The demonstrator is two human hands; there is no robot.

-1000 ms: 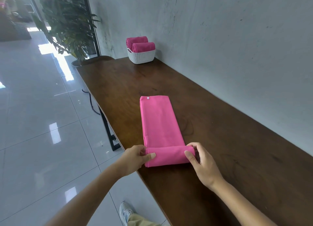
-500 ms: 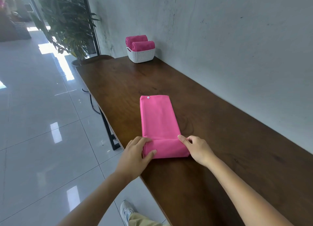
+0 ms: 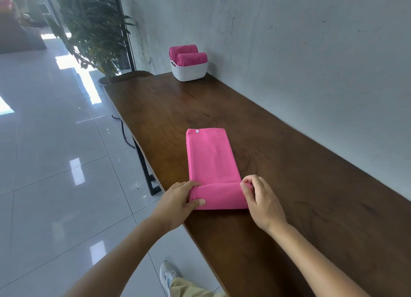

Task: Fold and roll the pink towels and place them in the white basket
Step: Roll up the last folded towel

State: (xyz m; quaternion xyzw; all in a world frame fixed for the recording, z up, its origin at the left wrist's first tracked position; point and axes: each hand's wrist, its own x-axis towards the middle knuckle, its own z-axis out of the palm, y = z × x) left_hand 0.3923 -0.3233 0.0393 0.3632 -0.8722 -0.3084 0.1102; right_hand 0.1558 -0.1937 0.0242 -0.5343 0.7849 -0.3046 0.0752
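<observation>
A pink towel (image 3: 211, 158), folded into a long strip with a white snap at its far corner, lies on the dark wooden table (image 3: 289, 185). Its near end is turned into a short roll (image 3: 220, 196). My left hand (image 3: 178, 204) grips the roll's left end, thumb on top. My right hand (image 3: 261, 201) pinches the roll's right end. The white basket (image 3: 189, 70) stands at the table's far end by the wall and holds two rolled pink towels (image 3: 192, 58).
A grey wall runs along the table's right side. The table's left edge drops to a glossy tiled floor. A potted plant (image 3: 93, 29) stands beyond the far end. My shoe (image 3: 169, 274) shows below the table edge.
The roll at the towel's near end has been turned further up the strip. Both hands have shifted back onto the roll's ends.
</observation>
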